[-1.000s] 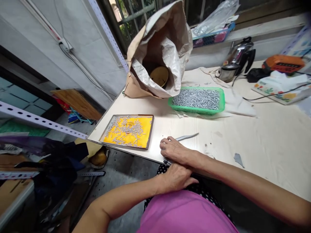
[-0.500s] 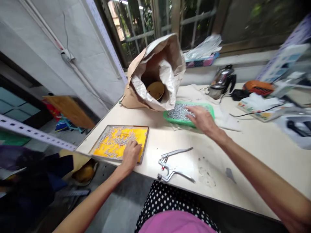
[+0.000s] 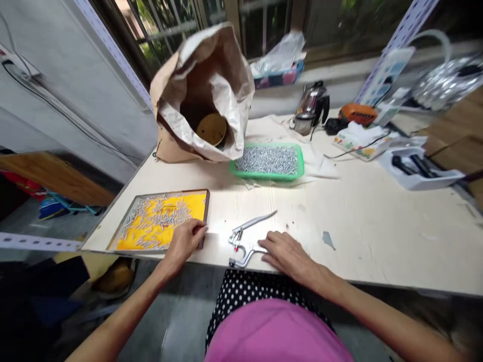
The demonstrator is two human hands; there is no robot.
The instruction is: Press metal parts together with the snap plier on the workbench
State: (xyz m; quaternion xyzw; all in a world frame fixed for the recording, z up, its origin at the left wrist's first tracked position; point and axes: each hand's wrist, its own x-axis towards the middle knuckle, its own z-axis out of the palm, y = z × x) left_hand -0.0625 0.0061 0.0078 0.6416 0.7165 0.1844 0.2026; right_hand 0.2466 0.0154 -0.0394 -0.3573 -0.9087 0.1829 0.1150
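My left hand point(image 3: 184, 241) lies on the near right corner of a yellow tray point(image 3: 124, 244) strewn with small metal pins, its fingers curled over the tray's dark frame. My right hand point(image 3: 287, 254) rests flat on the table with the fingers stretched out. Its fingertips touch the lower handle of a metal plier-like hand tool point(image 3: 244, 240), which lies near the table's front edge between my two hands. A green basket point(image 3: 264, 175) full of the same metal pins stands farther back in the middle.
An open brown paper sack point(image 3: 181, 80) with a round yellow object inside lies behind the tray. A kettle point(image 3: 311, 106), an orange tool point(image 3: 357, 113), cables and a white tray point(image 3: 418, 176) sit at the back right. The table's front edge point(image 3: 377, 284) is right before me.
My right hand has drawn back from the green basket to the tool's handle. My left hand stays at the yellow tray's corner. The head camera has swung to the right.
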